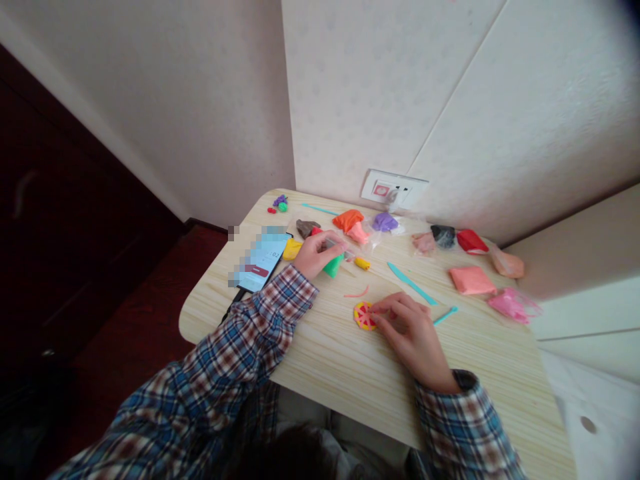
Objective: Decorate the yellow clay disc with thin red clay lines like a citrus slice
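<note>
Disc point(362, 316) on pale table point(325, 347), wall point(350, 100) behind — left fingers point(325, 259) pinching plastic point(334, 246); right fingers point(395, 305) — unclear.

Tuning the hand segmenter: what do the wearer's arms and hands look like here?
Both sleeves long, plaid: blue, white, reddish brown and dark checks, with cuffs at the wrists. Left hand and right hand bare: no gloves, no ring or watch I can make out.

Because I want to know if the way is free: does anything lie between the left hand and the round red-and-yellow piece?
Yes: a thin pink strip lies between the left hand and the round piece, and a small yellow lump lies close to that path. Both look too small to block much.
</note>
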A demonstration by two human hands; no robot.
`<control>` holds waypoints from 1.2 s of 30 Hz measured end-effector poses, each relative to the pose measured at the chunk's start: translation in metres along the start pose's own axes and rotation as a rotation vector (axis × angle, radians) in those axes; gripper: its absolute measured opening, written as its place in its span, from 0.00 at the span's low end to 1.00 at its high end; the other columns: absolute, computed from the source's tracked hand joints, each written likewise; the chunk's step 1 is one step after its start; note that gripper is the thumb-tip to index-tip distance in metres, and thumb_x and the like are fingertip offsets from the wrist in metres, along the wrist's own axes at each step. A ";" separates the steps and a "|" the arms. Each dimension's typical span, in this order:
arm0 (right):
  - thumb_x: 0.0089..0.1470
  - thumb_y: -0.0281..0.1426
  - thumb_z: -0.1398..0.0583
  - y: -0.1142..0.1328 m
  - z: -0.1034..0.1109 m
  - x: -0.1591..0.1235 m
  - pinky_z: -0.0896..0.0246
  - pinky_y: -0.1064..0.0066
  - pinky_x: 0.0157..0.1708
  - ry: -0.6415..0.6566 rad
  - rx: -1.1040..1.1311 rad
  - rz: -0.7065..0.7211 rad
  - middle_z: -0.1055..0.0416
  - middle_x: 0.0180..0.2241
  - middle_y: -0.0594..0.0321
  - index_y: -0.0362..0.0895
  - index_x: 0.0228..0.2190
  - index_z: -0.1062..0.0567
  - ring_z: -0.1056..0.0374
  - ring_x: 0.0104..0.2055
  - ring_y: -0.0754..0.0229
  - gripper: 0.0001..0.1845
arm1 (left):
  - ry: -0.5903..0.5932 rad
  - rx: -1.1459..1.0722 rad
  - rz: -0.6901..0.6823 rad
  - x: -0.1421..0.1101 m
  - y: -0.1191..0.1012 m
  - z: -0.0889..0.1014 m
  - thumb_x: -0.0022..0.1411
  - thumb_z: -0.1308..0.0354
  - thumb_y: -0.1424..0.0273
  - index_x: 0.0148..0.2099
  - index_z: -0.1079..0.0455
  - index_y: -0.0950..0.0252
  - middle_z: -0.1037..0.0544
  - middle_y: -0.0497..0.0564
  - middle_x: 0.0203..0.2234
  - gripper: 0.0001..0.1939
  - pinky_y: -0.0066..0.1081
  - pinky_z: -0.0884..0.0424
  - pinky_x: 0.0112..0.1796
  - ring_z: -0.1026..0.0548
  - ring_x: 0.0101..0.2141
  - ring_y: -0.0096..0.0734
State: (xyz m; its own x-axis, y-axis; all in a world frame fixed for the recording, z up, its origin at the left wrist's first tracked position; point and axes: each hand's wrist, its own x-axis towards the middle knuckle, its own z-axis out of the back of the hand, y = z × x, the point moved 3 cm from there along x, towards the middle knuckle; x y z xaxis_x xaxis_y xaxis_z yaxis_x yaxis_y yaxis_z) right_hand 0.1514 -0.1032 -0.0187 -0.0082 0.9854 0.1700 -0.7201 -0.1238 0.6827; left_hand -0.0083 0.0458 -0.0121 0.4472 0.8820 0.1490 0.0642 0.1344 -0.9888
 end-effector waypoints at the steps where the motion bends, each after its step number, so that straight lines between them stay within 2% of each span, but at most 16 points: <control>1: 0.55 0.38 0.42 0.000 0.000 0.000 0.46 0.62 0.40 0.006 0.012 0.000 0.28 0.33 0.63 0.48 0.30 0.25 0.34 0.37 0.57 0.08 | 0.000 0.001 0.000 0.000 0.000 0.000 0.52 0.38 0.58 0.29 0.32 0.68 0.25 0.47 0.22 0.16 0.24 0.32 0.28 0.28 0.23 0.23; 11: 0.55 0.37 0.43 -0.002 -0.002 0.000 0.46 0.62 0.39 0.014 -0.031 -0.005 0.28 0.33 0.62 0.47 0.31 0.26 0.34 0.36 0.57 0.08 | -0.004 0.002 0.005 0.001 0.001 0.000 0.52 0.38 0.59 0.30 0.31 0.68 0.24 0.47 0.22 0.15 0.24 0.32 0.28 0.28 0.23 0.23; 27: 0.57 0.33 0.46 0.004 0.004 0.001 0.44 0.62 0.39 0.001 0.046 -0.036 0.28 0.32 0.61 0.46 0.29 0.26 0.34 0.37 0.57 0.10 | 0.002 -0.003 0.009 0.000 -0.001 0.000 0.52 0.38 0.59 0.30 0.32 0.68 0.25 0.47 0.22 0.16 0.24 0.32 0.29 0.28 0.23 0.22; 34: 0.56 0.36 0.46 -0.009 0.023 -0.002 0.43 0.62 0.36 -0.217 -0.053 -0.094 0.29 0.31 0.60 0.46 0.29 0.25 0.35 0.31 0.59 0.11 | -0.007 -0.021 0.026 0.000 -0.001 0.001 0.51 0.37 0.58 0.29 0.33 0.68 0.25 0.47 0.22 0.17 0.25 0.32 0.30 0.27 0.25 0.23; 36: 0.55 0.37 0.45 -0.015 0.026 -0.004 0.44 0.62 0.35 -0.237 -0.094 -0.114 0.30 0.31 0.61 0.46 0.29 0.26 0.36 0.30 0.59 0.10 | -0.002 -0.018 0.023 0.000 -0.001 0.001 0.51 0.38 0.58 0.29 0.33 0.68 0.25 0.47 0.21 0.16 0.24 0.32 0.29 0.27 0.25 0.24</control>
State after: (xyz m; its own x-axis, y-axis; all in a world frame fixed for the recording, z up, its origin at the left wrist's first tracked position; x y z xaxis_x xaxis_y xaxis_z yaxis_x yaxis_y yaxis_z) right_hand 0.1799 -0.1082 -0.0112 0.2311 0.9362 0.2647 -0.7682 0.0086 0.6401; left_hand -0.0091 0.0459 -0.0114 0.4466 0.8859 0.1257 0.0700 0.1055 -0.9920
